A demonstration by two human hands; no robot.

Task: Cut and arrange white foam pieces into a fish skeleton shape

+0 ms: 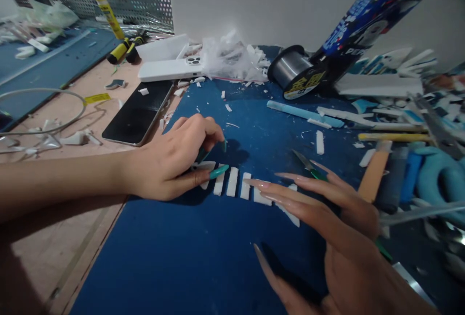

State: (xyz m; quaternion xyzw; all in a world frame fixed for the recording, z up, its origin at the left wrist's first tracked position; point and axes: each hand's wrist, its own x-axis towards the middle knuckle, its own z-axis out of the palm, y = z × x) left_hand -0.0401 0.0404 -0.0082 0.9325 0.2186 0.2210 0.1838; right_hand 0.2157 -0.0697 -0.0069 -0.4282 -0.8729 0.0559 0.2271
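Clock centred on the strip row; 12 points away from the wearer. From my remote seat, largest first.

Blue mat: spreads beneath everything at the centre.

Right hand: at 4 o'clock, fingers spread, thumb well apart from forefinger, no grip seen. Long nails reach over the row's right part; I cannot tell whether they touch. A slight dip or sideways sweep could knock pieces out of line.

Left hand: at 10 o'clock, thumb tip and forefinger tip apart, other fingers curled. Thumb nail lies over a strip near the row's left end; contact unclear. If it presses, the strip could skid or dent, as the stuff looks light and soft.

Phone: 10 o'clock, near the left wrist. A backward elbow or wrist swing could bump it.

Spool: 1 o'clock, on its side; a knock could set it rolling.

Pointed tool: between 2 and 3, close by the right fingers. Careless reach could mean a prick.

White strips: hub, lying side by side between the hands, small gaps between. Sleeve-light pieces, easily scattered.
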